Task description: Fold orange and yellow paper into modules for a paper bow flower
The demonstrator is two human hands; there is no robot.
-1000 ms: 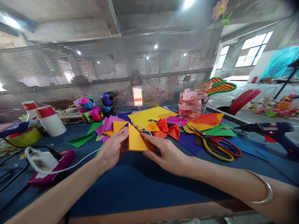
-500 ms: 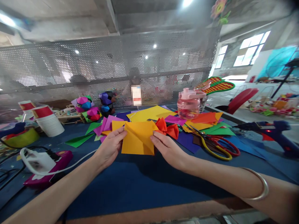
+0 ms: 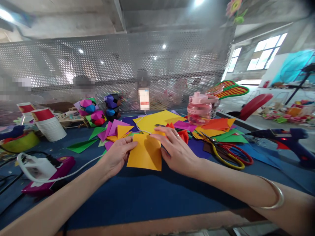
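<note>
A square of yellow-orange paper (image 3: 144, 154) is held up over the near middle of the table. My left hand (image 3: 118, 154) pinches its left edge between thumb and fingers. At the upper right corner, my right hand (image 3: 177, 149) has its fingers bent over the paper's top, with the thumb side along the right edge. Behind that hand, folded orange-red paper (image 3: 183, 135) is partly hidden. Smaller yellow folded paper (image 3: 123, 130) and purple papers (image 3: 114, 127) lie just beyond my left hand.
Scissors (image 3: 231, 154) with yellow and red handles and a glue gun (image 3: 283, 136) lie right. A pink-lidded bottle (image 3: 199, 108) stands behind. On the left are paper cups (image 3: 50, 126), a power strip (image 3: 61, 168) and a white cable (image 3: 81, 170). A large yellow sheet (image 3: 161, 119) lies further back.
My right hand has shifted from the paper's right edge up over its top right corner, fingers now bent across it. The paper has dropped slightly; my left hand keeps its hold.
</note>
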